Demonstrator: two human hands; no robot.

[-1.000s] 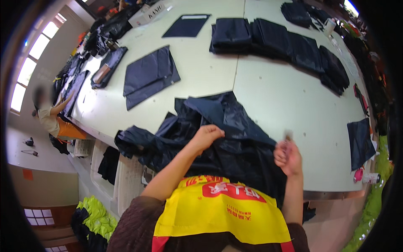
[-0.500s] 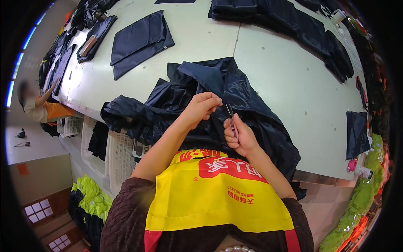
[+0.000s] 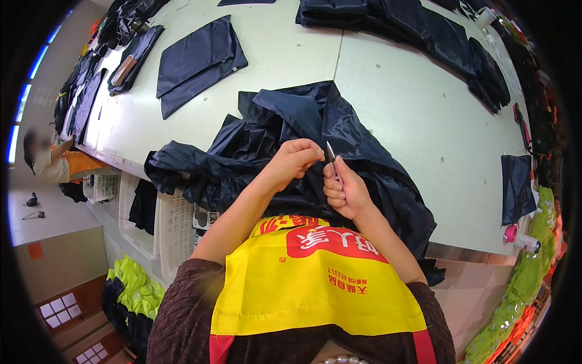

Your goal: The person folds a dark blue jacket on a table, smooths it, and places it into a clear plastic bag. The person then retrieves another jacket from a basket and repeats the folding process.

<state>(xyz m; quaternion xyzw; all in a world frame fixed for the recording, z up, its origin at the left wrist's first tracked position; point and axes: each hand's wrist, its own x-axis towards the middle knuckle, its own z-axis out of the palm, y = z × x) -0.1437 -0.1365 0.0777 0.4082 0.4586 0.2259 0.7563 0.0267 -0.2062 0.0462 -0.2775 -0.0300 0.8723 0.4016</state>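
A crumpled dark navy garment (image 3: 354, 130) of shiny fabric lies spread at the table's near edge, below both hands. My right hand (image 3: 348, 193) is wrapped round a small pair of thread snips (image 3: 331, 154), whose pointed blades stick up past the fingers and look closed together. Just left of the blades, my left hand (image 3: 295, 162) is closed in a pinch; whatever sits between thumb and forefinger is too small to make out. The pinching fingertips are very near the blades.
On the pale table (image 3: 412, 115) lie a folded dark piece (image 3: 200, 64), a long dark stack (image 3: 388, 27) and another dark piece (image 3: 516, 188). White plastic baskets (image 3: 176, 233) stand below its left edge. A person (image 3: 51, 161) works at far left. A bottle (image 3: 526, 243) lies at right.
The snips' blades stood apart before and are now together. My left hand has shifted slightly right and down, closer to the snips. The garment lies much as it did.
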